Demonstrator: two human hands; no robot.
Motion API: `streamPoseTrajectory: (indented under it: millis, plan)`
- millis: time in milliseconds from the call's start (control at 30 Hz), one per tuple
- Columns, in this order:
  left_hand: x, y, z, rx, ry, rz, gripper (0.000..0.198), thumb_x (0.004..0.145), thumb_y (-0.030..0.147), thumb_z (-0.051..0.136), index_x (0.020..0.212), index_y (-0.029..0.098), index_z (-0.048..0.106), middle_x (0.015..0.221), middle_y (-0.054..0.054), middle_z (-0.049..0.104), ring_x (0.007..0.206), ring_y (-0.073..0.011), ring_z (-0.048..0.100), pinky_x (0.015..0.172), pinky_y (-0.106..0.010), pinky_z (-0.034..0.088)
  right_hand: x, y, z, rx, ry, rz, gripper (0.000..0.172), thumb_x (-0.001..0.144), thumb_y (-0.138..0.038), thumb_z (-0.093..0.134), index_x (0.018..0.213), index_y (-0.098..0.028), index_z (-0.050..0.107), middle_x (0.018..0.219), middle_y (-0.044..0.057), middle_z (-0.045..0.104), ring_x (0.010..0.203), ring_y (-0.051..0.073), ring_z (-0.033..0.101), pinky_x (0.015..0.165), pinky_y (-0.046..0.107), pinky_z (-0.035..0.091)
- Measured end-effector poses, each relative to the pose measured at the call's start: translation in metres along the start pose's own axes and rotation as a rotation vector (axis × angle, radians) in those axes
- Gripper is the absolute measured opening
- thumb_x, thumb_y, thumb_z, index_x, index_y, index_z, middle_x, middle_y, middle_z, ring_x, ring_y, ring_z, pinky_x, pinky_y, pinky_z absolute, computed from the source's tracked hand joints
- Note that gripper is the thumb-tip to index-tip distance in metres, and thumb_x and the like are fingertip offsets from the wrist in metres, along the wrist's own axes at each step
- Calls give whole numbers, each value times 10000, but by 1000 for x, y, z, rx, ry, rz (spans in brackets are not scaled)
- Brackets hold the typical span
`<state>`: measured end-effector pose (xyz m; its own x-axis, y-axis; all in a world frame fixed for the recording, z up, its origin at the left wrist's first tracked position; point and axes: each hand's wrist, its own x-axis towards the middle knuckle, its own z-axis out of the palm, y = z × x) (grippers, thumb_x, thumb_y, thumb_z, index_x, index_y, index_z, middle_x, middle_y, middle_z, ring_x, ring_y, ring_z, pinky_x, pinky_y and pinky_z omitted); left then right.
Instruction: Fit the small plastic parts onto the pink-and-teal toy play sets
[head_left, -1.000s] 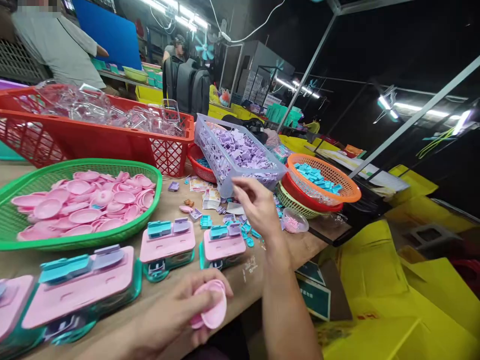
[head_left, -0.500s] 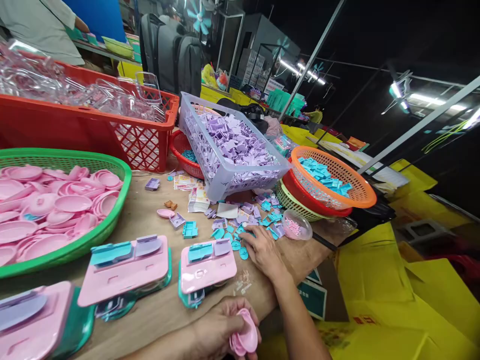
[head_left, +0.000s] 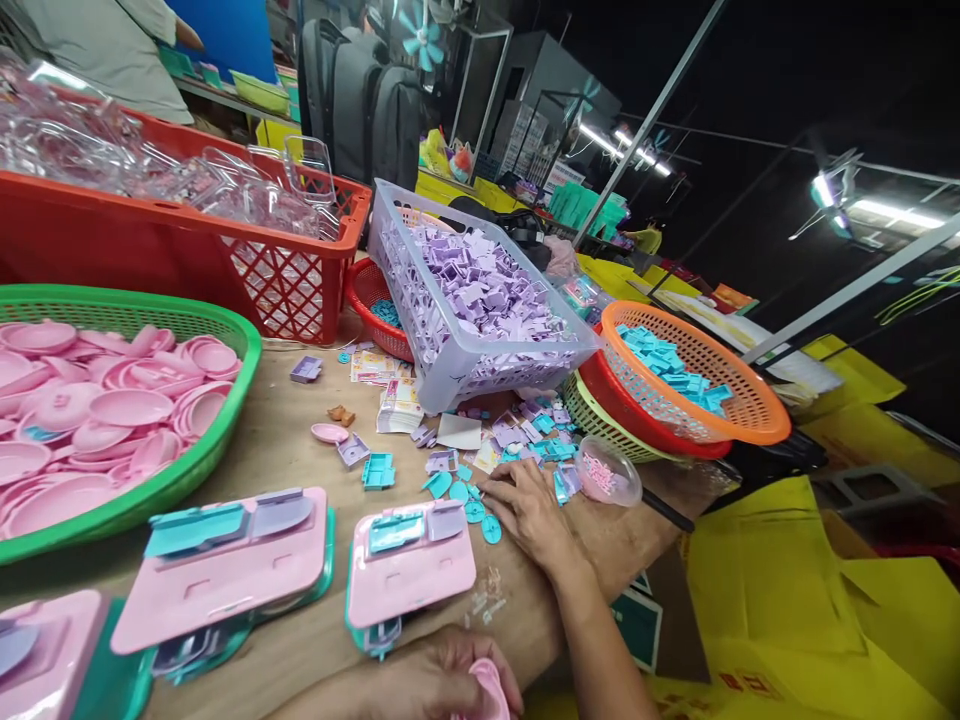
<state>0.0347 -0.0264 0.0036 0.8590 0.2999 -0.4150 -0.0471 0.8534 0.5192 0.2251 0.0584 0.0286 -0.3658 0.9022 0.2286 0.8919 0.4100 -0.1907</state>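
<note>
My left hand (head_left: 442, 682) sits at the bottom edge of the view, its fingers curled round a small pink oval plastic piece (head_left: 491, 692). My right hand (head_left: 529, 510) lies palm down on the wooden table (head_left: 300, 440), fingers bent over small teal discs (head_left: 480, 515) among loose teal and purple bits. Just left of it rests a pink and teal toy set (head_left: 409, 570) with teal and purple parts on top. A second such set (head_left: 225, 565) lies further left.
A green basket (head_left: 187, 475) holds several pink oval pieces. Behind stand a red crate (head_left: 187, 255) of clear blisters, a tilted grey crate (head_left: 465, 360) of purple parts and an orange basket (head_left: 750, 420) of teal parts. A person (head_left: 97, 45) stands at the back left.
My right hand has come down from mid-air onto the small teal pieces on the table. My left hand with the pink piece has slid lower in view as the camera shifted.
</note>
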Motion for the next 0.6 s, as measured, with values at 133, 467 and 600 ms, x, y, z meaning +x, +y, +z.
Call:
streamPoseTrajectory:
  millis: [133, 467, 600]
  plan:
    - [0, 2, 1, 0, 7, 15, 283, 524, 191, 679, 793, 108, 709, 780, -77, 639, 649, -109, 516, 581, -179, 357, 6, 3, 8, 3, 61, 18, 134, 923, -333, 557, 921, -258, 669, 928, 28, 630, 927, 216, 500, 810, 393, 346]
    - [-1, 2, 3, 58, 56, -13, 292, 521, 201, 677, 796, 114, 720, 701, -45, 572, 581, -89, 442, 535, -186, 275, -1, -9, 2, 1233, 371, 527, 151, 878, -366, 584, 916, -224, 550, 902, 34, 634, 753, 147, 590, 610, 255, 415]
    - [1, 3, 2, 12, 20, -18, 301, 507, 198, 684, 791, 104, 719, 757, -76, 611, 631, -111, 499, 584, -199, 313, 1, -19, -5, 1659, 128, 634, 240, 856, -408, 561, 1018, -231, 551, 880, 17, 580, 672, 114, 540, 479, 189, 291]
